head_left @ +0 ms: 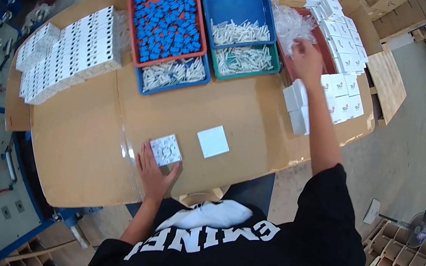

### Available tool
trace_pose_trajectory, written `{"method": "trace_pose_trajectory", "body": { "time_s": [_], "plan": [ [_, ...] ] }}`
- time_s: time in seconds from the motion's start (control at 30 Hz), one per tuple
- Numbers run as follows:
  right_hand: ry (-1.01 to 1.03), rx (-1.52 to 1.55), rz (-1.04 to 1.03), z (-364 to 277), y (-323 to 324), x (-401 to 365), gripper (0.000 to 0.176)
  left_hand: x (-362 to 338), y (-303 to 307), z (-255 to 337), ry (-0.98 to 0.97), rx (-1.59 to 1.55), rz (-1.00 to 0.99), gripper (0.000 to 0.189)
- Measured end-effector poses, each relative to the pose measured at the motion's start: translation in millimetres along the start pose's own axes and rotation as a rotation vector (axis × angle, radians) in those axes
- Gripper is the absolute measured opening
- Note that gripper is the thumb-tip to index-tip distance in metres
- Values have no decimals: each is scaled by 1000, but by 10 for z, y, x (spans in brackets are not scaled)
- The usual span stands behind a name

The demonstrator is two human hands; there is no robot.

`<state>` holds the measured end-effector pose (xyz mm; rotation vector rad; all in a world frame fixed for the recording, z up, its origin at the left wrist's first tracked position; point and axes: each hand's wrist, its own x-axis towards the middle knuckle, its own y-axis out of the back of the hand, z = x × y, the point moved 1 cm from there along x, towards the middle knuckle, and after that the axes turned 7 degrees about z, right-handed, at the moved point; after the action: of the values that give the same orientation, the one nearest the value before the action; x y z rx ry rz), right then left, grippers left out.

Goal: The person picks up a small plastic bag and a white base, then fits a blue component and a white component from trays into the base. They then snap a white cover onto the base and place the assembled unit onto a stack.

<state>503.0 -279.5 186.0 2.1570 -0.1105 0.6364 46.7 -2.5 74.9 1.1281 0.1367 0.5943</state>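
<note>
My left hand (153,172) rests on the cardboard-covered table, its fingers and thumb around the near edge of a square white piece (166,150) with raised round detail. Just right of that piece lies a flat white square (213,141), touched by neither hand. My right hand (306,61) reaches to a red tray (325,53) at the upper right, at the edge of a heap of clear plastic bags (291,26). Its fingertips are partly hidden, and what they hold cannot be made out. Small white boxes (298,107) stand just below my right wrist.
A red tray (206,23) holds blue parts (166,28). Blue and green trays beside it hold white parts (244,61). Stacked white blocks (76,49) stand at the left; white printed boxes (347,48) line the right. Cardboard (65,147) covers the table.
</note>
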Motion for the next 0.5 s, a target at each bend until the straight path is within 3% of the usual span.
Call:
{"method": "trace_pose_trajectory", "body": {
  "time_s": [0.2, 0.33, 0.5],
  "plan": [
    [-253, -293, -65, 1305, -323, 1437, 29, 69, -23, 5, 42, 47, -44, 113],
    [-310, -473, -99, 1737, -503, 1810, 29, 101, -60, -23, 62, 34, -59, 115],
    [-394, -468, -146, 2133, -857, 2096, 33, 124, -77, -31, 96, 47, -100, 113]
  ]
}}
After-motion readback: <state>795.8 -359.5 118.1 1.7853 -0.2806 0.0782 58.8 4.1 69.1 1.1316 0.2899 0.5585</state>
